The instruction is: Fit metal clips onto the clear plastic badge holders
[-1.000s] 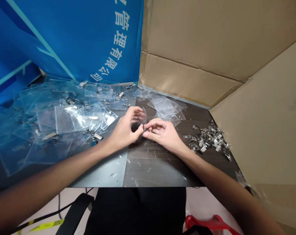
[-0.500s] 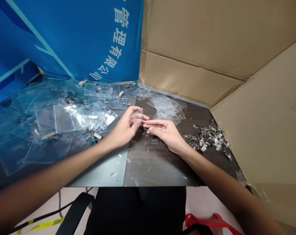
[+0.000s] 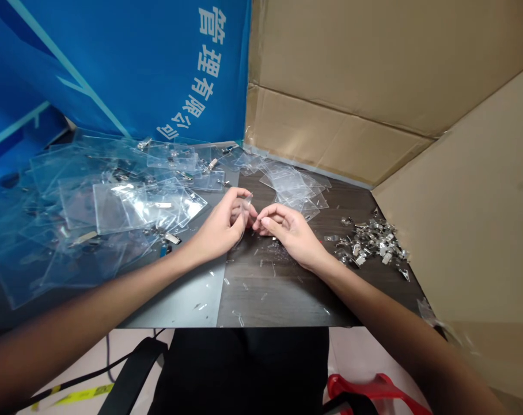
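Above the surface [image 3: 287, 300], the left hand [image 3: 229, 223] is grasping a clear sleeve [image 3: 247, 203], probably presenting its edge to the right hand [image 3: 291, 233], whose curled fingers are maybe holding something; I cannot tell.

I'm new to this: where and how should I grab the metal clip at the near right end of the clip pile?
Probably pinch the metal clip across its narrow body, coming from the near left with the right hand: the clip pile lies beyond it and the cardboard wall stands close on its right.
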`<action>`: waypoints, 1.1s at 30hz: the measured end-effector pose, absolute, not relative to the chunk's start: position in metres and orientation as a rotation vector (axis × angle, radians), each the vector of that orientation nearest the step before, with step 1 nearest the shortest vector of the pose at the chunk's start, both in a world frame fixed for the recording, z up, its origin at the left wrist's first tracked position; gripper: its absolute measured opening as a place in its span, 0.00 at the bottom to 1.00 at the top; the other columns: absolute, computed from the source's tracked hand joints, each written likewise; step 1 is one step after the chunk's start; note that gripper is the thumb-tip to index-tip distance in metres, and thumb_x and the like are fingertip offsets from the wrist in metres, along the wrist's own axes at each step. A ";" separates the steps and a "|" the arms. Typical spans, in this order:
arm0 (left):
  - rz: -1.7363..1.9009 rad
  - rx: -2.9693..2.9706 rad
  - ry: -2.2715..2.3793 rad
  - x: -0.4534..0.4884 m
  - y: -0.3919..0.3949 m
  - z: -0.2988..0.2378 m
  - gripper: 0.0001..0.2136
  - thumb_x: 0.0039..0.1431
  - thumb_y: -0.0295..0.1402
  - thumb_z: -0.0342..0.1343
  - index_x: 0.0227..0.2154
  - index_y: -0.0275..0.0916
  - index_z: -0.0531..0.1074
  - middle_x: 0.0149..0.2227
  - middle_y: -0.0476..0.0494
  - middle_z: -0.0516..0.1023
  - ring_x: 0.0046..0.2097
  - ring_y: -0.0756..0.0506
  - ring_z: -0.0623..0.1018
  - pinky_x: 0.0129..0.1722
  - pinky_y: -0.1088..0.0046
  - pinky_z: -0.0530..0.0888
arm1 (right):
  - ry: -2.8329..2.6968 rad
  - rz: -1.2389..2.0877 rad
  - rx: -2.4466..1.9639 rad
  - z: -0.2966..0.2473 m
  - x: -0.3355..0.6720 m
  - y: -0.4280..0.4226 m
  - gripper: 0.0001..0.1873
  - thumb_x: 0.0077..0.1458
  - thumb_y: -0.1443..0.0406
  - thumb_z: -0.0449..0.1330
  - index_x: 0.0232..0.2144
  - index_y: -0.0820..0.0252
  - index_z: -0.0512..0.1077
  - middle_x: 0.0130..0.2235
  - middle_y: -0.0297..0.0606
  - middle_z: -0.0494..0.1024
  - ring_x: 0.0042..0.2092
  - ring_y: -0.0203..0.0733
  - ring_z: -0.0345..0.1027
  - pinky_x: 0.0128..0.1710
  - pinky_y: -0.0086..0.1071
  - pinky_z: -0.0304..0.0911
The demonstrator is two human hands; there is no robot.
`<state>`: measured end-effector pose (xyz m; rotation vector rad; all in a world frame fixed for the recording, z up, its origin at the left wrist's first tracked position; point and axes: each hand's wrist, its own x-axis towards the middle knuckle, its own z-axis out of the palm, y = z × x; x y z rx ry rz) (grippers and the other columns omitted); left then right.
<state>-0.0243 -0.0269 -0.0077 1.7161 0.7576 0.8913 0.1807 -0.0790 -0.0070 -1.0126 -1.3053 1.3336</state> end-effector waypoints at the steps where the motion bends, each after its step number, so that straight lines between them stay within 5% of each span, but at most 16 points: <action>1: 0.878 1.748 0.782 -0.024 -0.029 -0.006 0.15 0.73 0.34 0.57 0.58 0.42 0.64 0.42 0.44 0.80 0.41 0.45 0.82 0.45 0.64 0.80 | -1.307 1.361 -0.999 -0.006 0.180 -0.080 0.21 0.60 0.46 0.75 0.40 0.55 0.81 0.40 0.39 0.85 0.42 0.42 0.79 0.48 0.39 0.77; 10: 0.877 1.991 0.974 -0.027 -0.030 0.002 0.16 0.66 0.27 0.53 0.55 0.41 0.64 0.40 0.45 0.76 0.42 0.42 0.78 0.45 0.60 0.75 | -1.407 1.307 -0.984 0.001 0.180 -0.085 0.17 0.61 0.47 0.74 0.39 0.53 0.89 0.41 0.39 0.81 0.35 0.38 0.73 0.42 0.39 0.77; 18: 0.795 2.060 0.963 -0.028 -0.031 0.000 0.18 0.67 0.29 0.53 0.58 0.41 0.63 0.40 0.45 0.73 0.41 0.41 0.76 0.47 0.56 0.75 | -1.347 1.364 -1.111 -0.005 0.180 -0.085 0.17 0.52 0.50 0.80 0.38 0.54 0.88 0.33 0.37 0.85 0.29 0.37 0.68 0.32 0.35 0.69; 24: 0.763 2.045 0.960 -0.027 -0.034 0.002 0.15 0.73 0.33 0.49 0.58 0.39 0.64 0.42 0.42 0.74 0.43 0.40 0.76 0.51 0.53 0.75 | -1.411 1.341 -1.071 -0.007 0.178 -0.085 0.14 0.53 0.52 0.79 0.34 0.55 0.87 0.38 0.40 0.88 0.39 0.44 0.79 0.45 0.41 0.76; 33: 0.756 1.991 0.938 -0.028 -0.034 0.001 0.17 0.74 0.37 0.52 0.61 0.40 0.64 0.48 0.40 0.73 0.49 0.38 0.76 0.55 0.53 0.74 | -1.439 1.266 -1.119 -0.009 0.175 -0.089 0.09 0.56 0.59 0.75 0.35 0.58 0.85 0.39 0.41 0.88 0.40 0.46 0.82 0.44 0.40 0.79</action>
